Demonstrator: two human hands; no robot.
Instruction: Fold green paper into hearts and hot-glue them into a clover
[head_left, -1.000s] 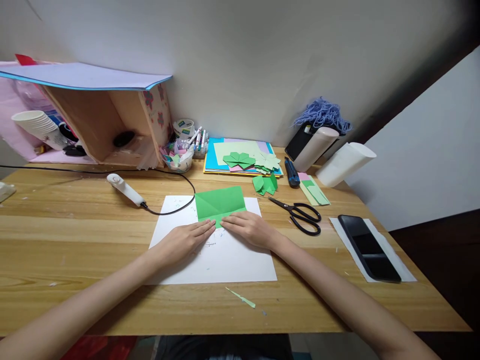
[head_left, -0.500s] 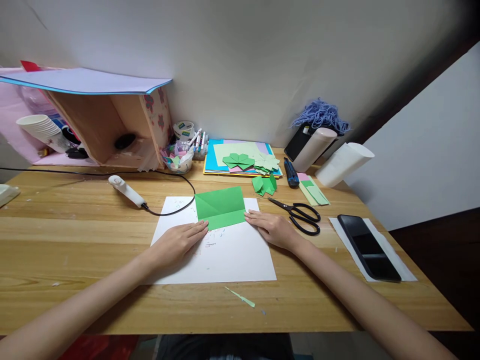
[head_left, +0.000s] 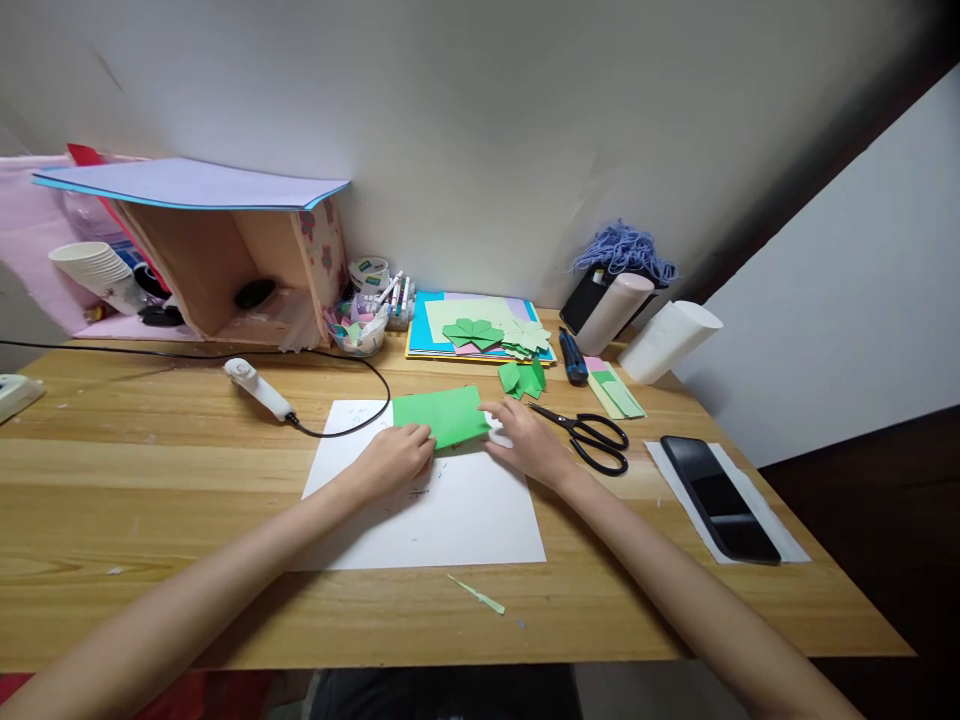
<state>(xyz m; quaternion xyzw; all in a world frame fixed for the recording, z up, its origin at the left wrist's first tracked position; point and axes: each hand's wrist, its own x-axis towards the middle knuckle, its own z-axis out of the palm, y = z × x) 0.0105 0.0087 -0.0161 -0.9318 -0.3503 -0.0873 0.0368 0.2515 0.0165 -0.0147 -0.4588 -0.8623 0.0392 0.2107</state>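
Note:
A green sheet of paper [head_left: 441,412] lies over a larger white sheet [head_left: 450,530] on the wooden table. At its lower left, my left hand [head_left: 396,462] has its fingers curled down and closed on the near edge; the fingertips are partly hidden. My right hand [head_left: 529,440] is at the right edge, thumb and fingers spread apart, with the fingertips close to the corner. Whether they touch the paper is hard to see. Folded green paper pieces [head_left: 523,379] lie just behind my right hand, and black-handled scissors [head_left: 592,438] rest to its right.
A white corded tool [head_left: 257,390] lies left of the sheets, its cable curving behind. Farther back are an open box [head_left: 326,245], a tub of scraps [head_left: 360,330] and stacked coloured paper [head_left: 427,325]. A cutter [head_left: 573,357] and a phone [head_left: 720,497] are on the right.
My left hand has moved right and curled its fingers at the green paper's near edge. My right hand has lifted and spread its fingers. The paper's near strip no longer shows flat.

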